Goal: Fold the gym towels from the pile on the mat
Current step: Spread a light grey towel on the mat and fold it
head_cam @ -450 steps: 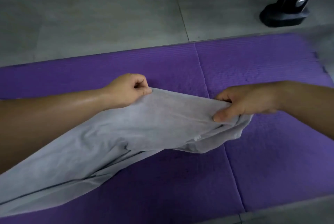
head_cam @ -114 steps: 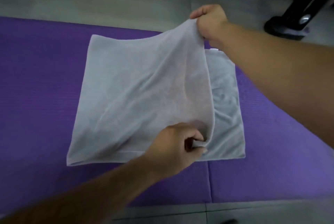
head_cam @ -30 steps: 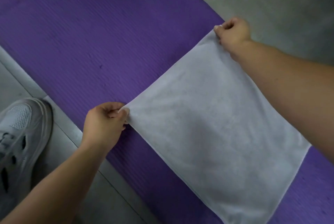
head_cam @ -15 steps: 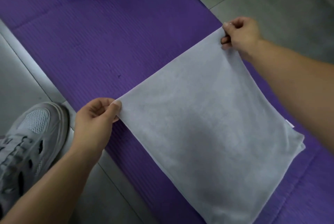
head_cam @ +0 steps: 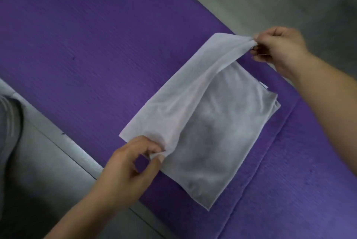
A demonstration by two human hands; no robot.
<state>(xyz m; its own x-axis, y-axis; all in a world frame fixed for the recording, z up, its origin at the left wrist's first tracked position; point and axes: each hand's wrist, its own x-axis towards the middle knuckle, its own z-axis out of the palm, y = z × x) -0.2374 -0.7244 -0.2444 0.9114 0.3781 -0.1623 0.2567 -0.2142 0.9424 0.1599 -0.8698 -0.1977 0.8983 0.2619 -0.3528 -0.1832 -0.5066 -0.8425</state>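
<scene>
Grey towel (head_cam: pixel 212 132) half-folded on purple mat (head_cam: pixel 96 45) | left hand (head_cam: pixel 131 163), right hand (head_cam: pixel 280 47): grip pinching corners

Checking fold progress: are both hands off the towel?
No, the left hand and the right hand each pinch a corner of the towel, holding a layer raised over the mat.

Raised towel (head_cam: pixel 193 103) flap hides its underlayer; a grey shape (head_cam: pixel 8 123) is cropped left.

Left hand (head_cam: pixel 131 165), right hand (head_cam: pixel 280 47): bare, forearms (head_cam: pixel 328 113) bare too. Grey shoe (head_cam: pixel 8 123) at left edge, blurred.
</scene>
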